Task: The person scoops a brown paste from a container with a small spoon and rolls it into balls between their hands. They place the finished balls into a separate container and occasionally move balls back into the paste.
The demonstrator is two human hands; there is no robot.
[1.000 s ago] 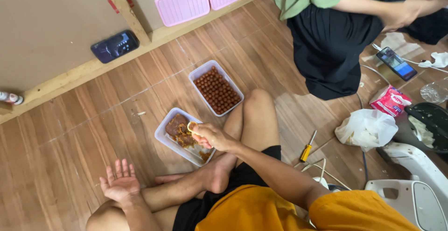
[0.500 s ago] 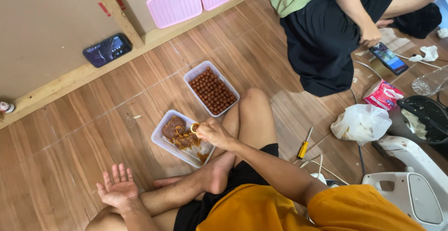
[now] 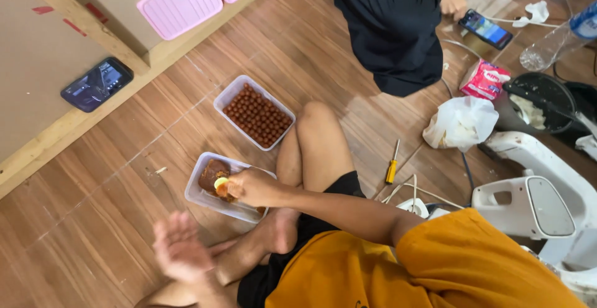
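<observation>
A small yellow-green piece sits pinched in the right hand, whose grip is closed around it over a clear plastic container of brown paste on the wooden floor, just in front of the person's crossed legs. The left hand hovers open and empty, blurred, near that container. Just beyond stands a second container filled with small brown balls; a yellow-handled screwdriver lies to the right

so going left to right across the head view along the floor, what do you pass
dark phone → left hand → tub of brown paste → right hand → yellow screwdriver → white plastic bag → black bowl
</observation>
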